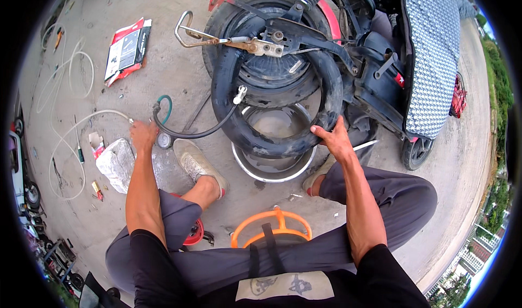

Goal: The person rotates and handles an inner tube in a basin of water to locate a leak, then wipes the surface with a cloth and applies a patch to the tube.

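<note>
A black inflated inner tube [255, 139] lies over the rim of a metal basin [274, 175] of murky water and leans against the motorbike's wheel [277, 69]. My right hand [336, 139] grips the tube's lower right side, thumb on top. On the left, my left hand [143, 135] is closed around a tyre inflator whose round gauge [163, 140] shows beside the fingers. From it a black hose [204, 134] curves to a pale clip-on chuck [240, 95] at the tube's left inner edge. A clear air hose [98, 114] trails away from the inflator.
The motorbike lies on its side, its patterned seat cover [432, 58] at right. A red-and-white package [128, 51], a screwdriver [80, 151], a plastic-wrapped bundle [117, 164] and a glue tube [97, 190] lie at left. An orange stool [280, 221] is beneath me.
</note>
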Demonstrator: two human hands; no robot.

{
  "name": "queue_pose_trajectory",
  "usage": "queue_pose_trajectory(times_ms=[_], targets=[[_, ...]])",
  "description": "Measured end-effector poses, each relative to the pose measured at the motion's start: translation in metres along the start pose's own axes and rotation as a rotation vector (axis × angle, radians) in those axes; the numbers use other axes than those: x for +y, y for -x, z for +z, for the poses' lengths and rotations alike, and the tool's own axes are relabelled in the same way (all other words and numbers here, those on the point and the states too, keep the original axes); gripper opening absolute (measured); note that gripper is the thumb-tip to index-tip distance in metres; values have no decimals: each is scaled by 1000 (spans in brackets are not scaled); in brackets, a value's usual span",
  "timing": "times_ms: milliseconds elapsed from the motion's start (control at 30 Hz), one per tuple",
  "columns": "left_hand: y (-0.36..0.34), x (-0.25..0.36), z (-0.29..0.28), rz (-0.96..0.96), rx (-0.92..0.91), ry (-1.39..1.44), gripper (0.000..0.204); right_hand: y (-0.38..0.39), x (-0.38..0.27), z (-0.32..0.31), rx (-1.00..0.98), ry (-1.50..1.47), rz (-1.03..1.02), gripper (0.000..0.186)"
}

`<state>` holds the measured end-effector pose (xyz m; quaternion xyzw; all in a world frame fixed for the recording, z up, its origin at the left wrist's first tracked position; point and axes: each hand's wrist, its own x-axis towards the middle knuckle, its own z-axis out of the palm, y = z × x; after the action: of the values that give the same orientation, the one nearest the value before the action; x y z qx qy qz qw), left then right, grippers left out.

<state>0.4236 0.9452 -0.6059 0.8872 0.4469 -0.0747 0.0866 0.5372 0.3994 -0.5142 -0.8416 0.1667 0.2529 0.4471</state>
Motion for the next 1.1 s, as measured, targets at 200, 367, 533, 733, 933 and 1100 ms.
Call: queue_pose_trajectory(times_ms=[200, 367, 533, 733, 933, 1100], targets=[[60, 41, -63, 462, -454, -62, 38, -10, -5, 13, -17, 126, -112, 85], [109, 85, -48, 336, -1015, 170, 66, -13, -2, 11, 39, 174, -145, 84], [170, 141, -27, 231, -578, 938, 81, -13, -7, 17, 30, 358, -118, 83], [195, 173, -8, 229, -491, 994, 55, -11, -6, 9, 35, 378, -128, 84], [173, 176, 25, 235, -466, 705, 64, -4, -6, 29, 95, 364, -134, 83], [176, 174, 52, 265, -324, 818, 71, -5, -3, 39, 124, 378, -146, 82]])
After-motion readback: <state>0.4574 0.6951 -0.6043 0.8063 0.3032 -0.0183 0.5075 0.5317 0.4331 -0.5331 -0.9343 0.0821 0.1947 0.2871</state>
